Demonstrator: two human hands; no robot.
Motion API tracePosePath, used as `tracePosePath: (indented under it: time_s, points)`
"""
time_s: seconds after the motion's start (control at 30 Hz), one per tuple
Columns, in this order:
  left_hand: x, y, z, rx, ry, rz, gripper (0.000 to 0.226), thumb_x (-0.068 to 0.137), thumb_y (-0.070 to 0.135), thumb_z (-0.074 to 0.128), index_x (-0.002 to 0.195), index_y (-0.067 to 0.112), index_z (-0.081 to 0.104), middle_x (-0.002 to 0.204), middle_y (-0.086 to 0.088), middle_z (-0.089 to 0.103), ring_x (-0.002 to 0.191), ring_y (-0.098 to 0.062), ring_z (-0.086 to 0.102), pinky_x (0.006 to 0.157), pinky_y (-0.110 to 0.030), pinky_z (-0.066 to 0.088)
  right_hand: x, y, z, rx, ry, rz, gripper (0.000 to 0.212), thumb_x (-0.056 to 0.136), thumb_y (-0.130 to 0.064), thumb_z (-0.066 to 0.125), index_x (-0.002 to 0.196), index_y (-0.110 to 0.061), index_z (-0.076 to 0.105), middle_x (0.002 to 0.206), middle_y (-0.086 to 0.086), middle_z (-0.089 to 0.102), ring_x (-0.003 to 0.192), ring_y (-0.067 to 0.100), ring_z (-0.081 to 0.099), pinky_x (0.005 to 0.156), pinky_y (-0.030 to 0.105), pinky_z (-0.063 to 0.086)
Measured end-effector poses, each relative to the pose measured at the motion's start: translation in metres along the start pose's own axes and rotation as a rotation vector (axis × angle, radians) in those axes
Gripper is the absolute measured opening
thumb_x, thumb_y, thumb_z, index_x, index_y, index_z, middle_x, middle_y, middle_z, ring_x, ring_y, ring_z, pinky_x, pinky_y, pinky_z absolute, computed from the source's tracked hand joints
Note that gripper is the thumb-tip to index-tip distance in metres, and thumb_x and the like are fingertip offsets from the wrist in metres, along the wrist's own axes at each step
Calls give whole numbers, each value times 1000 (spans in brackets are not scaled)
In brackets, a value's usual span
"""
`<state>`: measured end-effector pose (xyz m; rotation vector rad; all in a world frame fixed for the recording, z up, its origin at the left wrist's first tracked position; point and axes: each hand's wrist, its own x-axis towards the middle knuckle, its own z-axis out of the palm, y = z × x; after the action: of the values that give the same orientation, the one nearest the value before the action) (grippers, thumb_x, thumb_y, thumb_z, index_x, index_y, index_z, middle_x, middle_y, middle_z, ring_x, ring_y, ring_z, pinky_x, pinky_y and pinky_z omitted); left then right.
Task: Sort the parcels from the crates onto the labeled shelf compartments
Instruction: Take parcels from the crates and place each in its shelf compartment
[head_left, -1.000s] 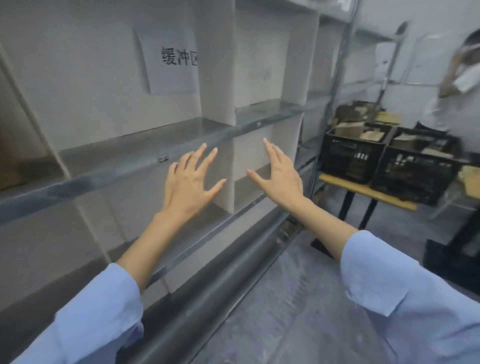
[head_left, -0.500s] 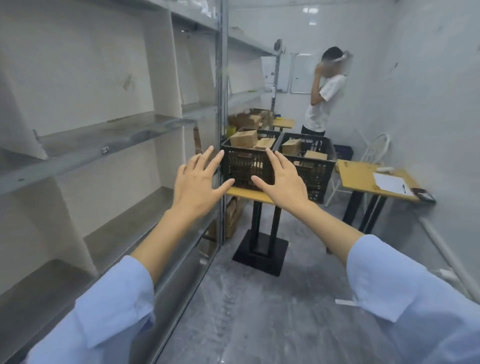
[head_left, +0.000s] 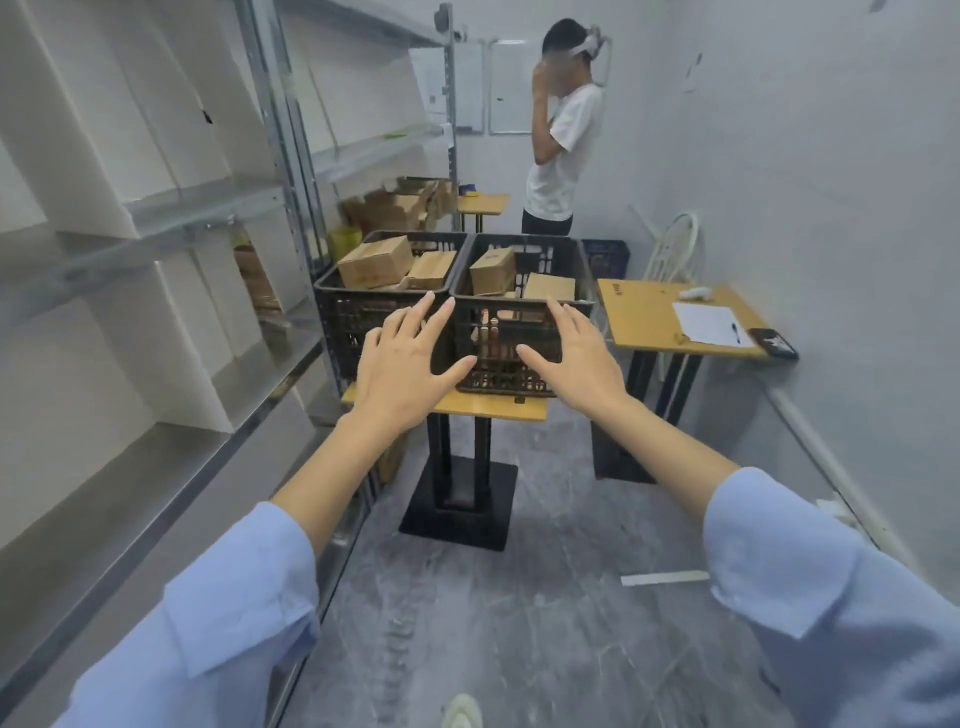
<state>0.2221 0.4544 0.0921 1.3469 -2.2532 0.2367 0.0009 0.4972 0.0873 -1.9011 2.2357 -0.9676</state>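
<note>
Two black plastic crates stand side by side on a small wooden table (head_left: 488, 408) ahead. The left crate (head_left: 343, 312) holds brown cardboard parcels (head_left: 375, 261); the right crate (head_left: 519, 322) holds more cardboard parcels (head_left: 493, 270). My left hand (head_left: 402, 358) and my right hand (head_left: 579, 356) are stretched out in front of the crates, fingers spread, holding nothing. The metal shelf (head_left: 171, 218) with white dividers runs along the left wall.
A second wooden table (head_left: 644, 317) with a paper sheet, a pen and a phone stands to the right. A person (head_left: 563, 135) in a white shirt stands at the back. More cardboard boxes (head_left: 400, 202) are piled behind the crates. A white chair (head_left: 675, 249) is by the wall.
My view has swung from the shelf to the right, toward the crates, which now sit closer and centred. Both hands stay raised and open.
</note>
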Motion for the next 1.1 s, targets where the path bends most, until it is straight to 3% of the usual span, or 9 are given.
tracePosePath:
  time_s: [0.43, 0.7, 0.97, 1.1]
  points:
    - [234, -44, 156, -137, -110, 74, 74, 92, 68, 40, 155, 34, 20, 162, 4, 21, 145, -21, 26, 116, -47, 25, 228, 79, 67, 10, 9, 113, 75, 93, -53, 56, 154, -23, 23, 158, 0, 30, 142, 23, 33, 111, 52, 39]
    - [314, -63, 225, -215, -184, 49, 74, 93, 65, 43, 155, 31, 22, 162, 2, 22, 146, -21, 25, 116, -48, 22, 318, 111, 109, 8, -45, 183, 72, 93, -49, 59, 152, -24, 27, 155, 2, 32, 137, 25, 37, 108, 49, 40]
    - [386, -78, 291, -266, -208, -48, 73, 92, 61, 49, 154, 30, 24, 161, 4, 25, 146, -20, 26, 116, -48, 21, 418, 139, 158, 105, -123, 123, 73, 95, -39, 61, 155, -16, 26, 161, 5, 26, 147, 21, 24, 118, 39, 23]
    - [428, -80, 327, -277, -220, -123, 76, 91, 61, 52, 154, 32, 22, 161, 3, 25, 146, -20, 27, 117, -47, 21, 480, 166, 187, 133, -155, 86, 75, 93, -40, 64, 155, -18, 26, 160, 5, 26, 147, 21, 25, 119, 41, 24]
